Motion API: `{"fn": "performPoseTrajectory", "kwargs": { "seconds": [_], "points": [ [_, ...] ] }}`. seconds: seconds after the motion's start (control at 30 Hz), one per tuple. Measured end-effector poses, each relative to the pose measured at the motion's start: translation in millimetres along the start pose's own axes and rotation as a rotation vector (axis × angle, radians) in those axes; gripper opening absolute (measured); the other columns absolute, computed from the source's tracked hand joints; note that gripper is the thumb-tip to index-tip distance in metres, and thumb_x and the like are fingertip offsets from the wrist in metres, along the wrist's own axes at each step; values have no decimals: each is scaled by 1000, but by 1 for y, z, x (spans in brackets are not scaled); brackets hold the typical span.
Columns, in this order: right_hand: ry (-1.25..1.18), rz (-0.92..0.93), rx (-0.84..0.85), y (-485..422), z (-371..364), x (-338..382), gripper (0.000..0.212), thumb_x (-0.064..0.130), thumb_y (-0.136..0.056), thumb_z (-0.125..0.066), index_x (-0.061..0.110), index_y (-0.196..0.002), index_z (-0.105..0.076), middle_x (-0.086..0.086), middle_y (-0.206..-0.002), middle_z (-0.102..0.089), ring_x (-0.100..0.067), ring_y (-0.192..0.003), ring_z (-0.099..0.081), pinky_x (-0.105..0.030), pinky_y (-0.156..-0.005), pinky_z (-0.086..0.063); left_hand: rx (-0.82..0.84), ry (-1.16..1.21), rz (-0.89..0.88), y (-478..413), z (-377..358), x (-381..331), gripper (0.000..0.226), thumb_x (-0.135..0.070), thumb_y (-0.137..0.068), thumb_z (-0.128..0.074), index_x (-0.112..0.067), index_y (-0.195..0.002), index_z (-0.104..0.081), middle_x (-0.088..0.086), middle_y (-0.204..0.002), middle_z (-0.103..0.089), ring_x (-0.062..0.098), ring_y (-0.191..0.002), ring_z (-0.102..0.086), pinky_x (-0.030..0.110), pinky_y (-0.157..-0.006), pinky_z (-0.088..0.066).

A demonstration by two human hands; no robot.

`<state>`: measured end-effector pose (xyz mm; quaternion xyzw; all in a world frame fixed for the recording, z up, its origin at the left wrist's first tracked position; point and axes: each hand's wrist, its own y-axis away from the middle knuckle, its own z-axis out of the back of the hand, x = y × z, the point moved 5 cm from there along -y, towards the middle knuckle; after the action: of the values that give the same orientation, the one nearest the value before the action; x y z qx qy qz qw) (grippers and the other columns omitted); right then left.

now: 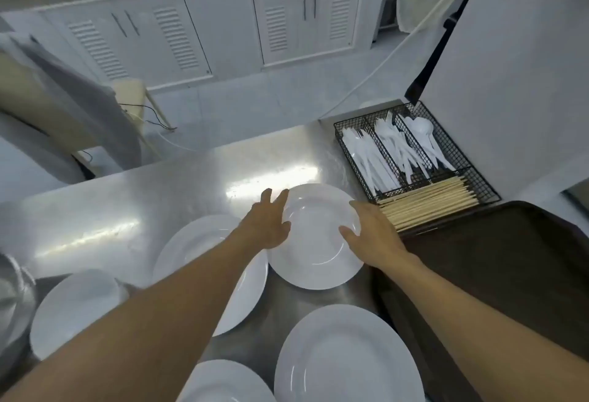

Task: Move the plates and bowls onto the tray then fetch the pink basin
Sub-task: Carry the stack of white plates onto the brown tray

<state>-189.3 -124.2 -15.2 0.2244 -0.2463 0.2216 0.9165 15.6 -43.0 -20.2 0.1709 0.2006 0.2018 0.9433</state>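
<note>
Several white plates lie on the steel counter. The far plate sits between my hands. My left hand rests on its left rim with fingers spread. My right hand touches its right rim, thumb on the plate's inside. Neither hand has lifted it. A second plate lies partly under my left forearm. A large plate is nearest, another at the bottom edge, and one at the left. The dark brown tray lies bare on the right. No pink basin is in view.
A black wire caddy with white plastic cutlery and wooden chopsticks stands just behind the tray. A metal bowl's rim shows at the far left. White cabinets and floor lie beyond the counter.
</note>
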Motion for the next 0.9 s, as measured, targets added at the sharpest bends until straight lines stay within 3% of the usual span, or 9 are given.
{"fn": "performPoseTrajectory", "kwargs": {
  "seconds": [0.1, 0.27, 0.43, 0.57, 0.9],
  "points": [
    [-3, -25, 32, -2, -8, -5, 61, 22, -93, -63, 16, -147, -36, -11, -143, -39, -30, -129, -44, -40, -108, -37, 35, 9, 17, -3, -8, 5, 72, -27, -94, -55, -24, -152, -13, 17, -151, -24, 41, -124, -50, 45, -101, -44],
    [-60, -32, -27, -4, -2, -6, 56, -1, -89, -59, 14, -140, -44, -11, -136, -41, -30, -121, -48, -28, -100, -34, 17, 77, -8, -8, -13, 7, 83, -18, -87, -62, -21, -153, -10, 17, -137, -44, 38, -121, -49, 46, -102, -44],
    [-132, -33, -163, 2, 20, -7, 66, -5, -89, -55, 19, -147, -36, -7, -136, -40, -26, -118, -47, -35, -100, -38, -51, 135, -59, -1, -3, -8, 93, -10, -82, -66, -17, -153, -6, 16, -136, -41, 37, -120, -49, 43, -100, -45],
    [-160, -20, -234, 20, 39, -9, 64, -4, -88, -58, 22, -143, -38, 0, -123, -41, -15, -104, -42, -30, -92, -37, -80, 140, -82, 11, 2, -22, 97, -14, -83, -70, -17, -153, -3, 15, -141, -37, 35, -122, -48, 40, -100, -45],
    [-160, -84, -322, 113, 36, -28, 55, 0, -85, -58, 30, -130, -49, 5, -113, -40, -19, -97, -48, -34, -84, -41, -42, 65, -205, 81, -17, -47, 97, -12, -85, -67, -12, -154, 1, 16, -142, -32, 36, -119, -50, 39, -96, -45]
  ]
}}
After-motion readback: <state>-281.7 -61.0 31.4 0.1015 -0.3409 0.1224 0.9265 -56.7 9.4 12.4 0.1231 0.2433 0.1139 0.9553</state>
